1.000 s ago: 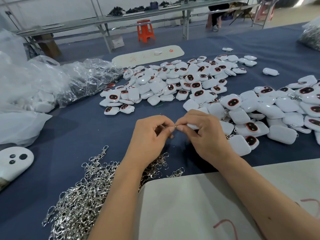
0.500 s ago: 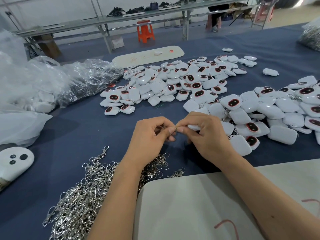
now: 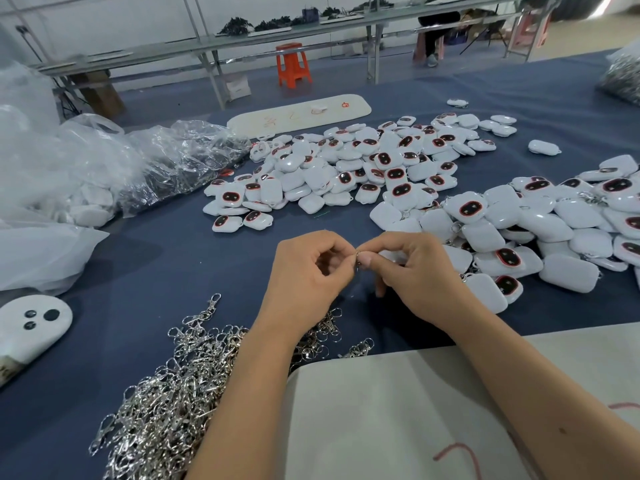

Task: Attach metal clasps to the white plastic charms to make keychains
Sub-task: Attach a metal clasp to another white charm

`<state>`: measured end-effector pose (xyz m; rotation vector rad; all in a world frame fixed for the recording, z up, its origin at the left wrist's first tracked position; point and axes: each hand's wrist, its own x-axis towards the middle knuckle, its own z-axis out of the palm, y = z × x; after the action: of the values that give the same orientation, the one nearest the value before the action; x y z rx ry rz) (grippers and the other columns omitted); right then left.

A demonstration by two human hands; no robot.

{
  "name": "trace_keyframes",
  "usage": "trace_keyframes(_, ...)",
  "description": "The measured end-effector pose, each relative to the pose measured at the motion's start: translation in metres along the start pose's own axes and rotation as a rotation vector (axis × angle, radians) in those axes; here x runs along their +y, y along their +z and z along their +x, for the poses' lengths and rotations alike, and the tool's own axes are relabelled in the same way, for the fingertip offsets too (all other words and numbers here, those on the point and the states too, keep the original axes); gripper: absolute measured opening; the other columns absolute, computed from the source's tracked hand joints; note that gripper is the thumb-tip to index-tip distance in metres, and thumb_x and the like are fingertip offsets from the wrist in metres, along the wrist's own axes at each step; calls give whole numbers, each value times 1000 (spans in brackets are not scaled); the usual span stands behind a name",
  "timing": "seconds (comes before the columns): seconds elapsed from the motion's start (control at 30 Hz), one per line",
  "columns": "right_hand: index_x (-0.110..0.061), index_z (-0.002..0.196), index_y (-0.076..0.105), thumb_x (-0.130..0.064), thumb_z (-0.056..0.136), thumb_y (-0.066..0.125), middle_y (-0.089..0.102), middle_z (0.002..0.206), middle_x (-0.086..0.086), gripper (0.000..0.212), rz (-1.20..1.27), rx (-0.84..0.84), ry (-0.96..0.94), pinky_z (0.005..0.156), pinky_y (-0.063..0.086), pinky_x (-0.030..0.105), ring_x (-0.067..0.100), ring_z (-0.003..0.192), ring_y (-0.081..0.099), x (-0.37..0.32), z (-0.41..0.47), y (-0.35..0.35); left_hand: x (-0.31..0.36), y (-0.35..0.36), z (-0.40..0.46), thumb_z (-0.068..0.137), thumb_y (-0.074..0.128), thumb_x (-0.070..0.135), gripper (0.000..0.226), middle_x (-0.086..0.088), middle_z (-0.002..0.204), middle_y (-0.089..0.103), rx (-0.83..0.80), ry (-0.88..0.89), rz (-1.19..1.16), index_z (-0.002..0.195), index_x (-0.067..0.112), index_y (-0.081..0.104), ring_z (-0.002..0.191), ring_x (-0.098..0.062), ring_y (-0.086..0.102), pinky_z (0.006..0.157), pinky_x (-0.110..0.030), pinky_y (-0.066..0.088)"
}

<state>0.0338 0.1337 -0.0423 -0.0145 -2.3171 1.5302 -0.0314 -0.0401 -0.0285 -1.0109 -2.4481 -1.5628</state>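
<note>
Centrally, above the blue table [image 3: 214,258], the left hand [image 3: 304,271] and the right hand [image 3: 419,271] are meeting fingertip to fingertip around a small metal clasp [image 3: 357,259]. The left fingers are curling in and pinching the clasp ring; the right hand is pinching the same joint while holding a white charm [image 3: 389,255], mostly hidden under its fingers. Whether the ring is already threading through the charm's loop cannot be told. A heap of loose clasps [image 3: 166,403] is lying near the left forearm, unfinished charms [image 3: 346,168] are piling up farther back, and charms with clasps fitted [image 3: 540,230] are gathering to the right. Likely risks: the tiny ring may be slipping from the pinch and dropping into the heap, or closing without catching the loop, since the fingertips are covering the joint from view.
</note>
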Motion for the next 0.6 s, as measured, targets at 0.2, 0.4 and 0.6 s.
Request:
trace_keyframes(0.2,-15,88,80,-4,95,74,69,67,0,14,57,73,-54,56,51,19,12,51,60,-2,-3,-2,0,5,1,86,71,6,17,6,78,68,16,73,28,82,23,73,76,-20,66,68,-33,56)
trace_keyframes(0.4,-14,90,82,-2,91,77,72,80,-7,13,-244,82,-308,70,53,32,12,75,66,-1,-1,-4,-3,1,0,90,70,11,17,11,80,68,-32,106,137,84,26,73,78,-18,65,70,-37,54)
trace_keyframes(0.6,-13,90,82,-4,93,76,71,81,-4,11,-325,87,-377,69,53,40,14,75,66,1,1,-5,-2,6,-1,91,65,11,18,9,77,69,-20,66,112,81,26,68,76,-17,69,71,-42,57)
